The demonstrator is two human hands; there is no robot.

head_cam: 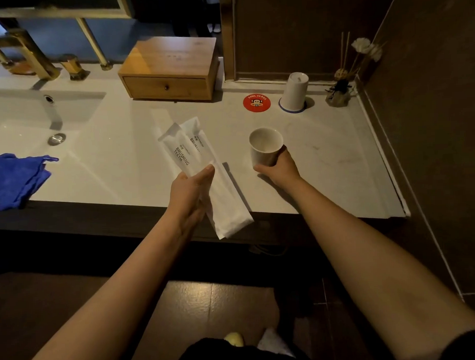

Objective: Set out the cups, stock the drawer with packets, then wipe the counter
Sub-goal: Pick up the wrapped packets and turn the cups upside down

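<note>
My left hand [189, 193] grips two long white packets [192, 160] printed "BRUSHING TEETH", held slanted above the counter's front edge. My right hand [277, 166] is wrapped around a white cup [264, 145], mouth up, just over the white counter [138, 156]. A second white cup [295, 91] stands upside down on a blue-rimmed coaster at the back right. Left of it lies a bare red coaster [256, 102]. The wooden drawer box [170, 69] sits at the back centre, its drawer closed. A blue cloth [14, 179] lies crumpled at the front left beside the sink.
A sink basin [40, 119] with a gold faucet [24, 50] fills the left side. A reed diffuser with white flowers [340, 82] stands in the back right corner against the dark wall. The counter's dark front edge runs below my hands.
</note>
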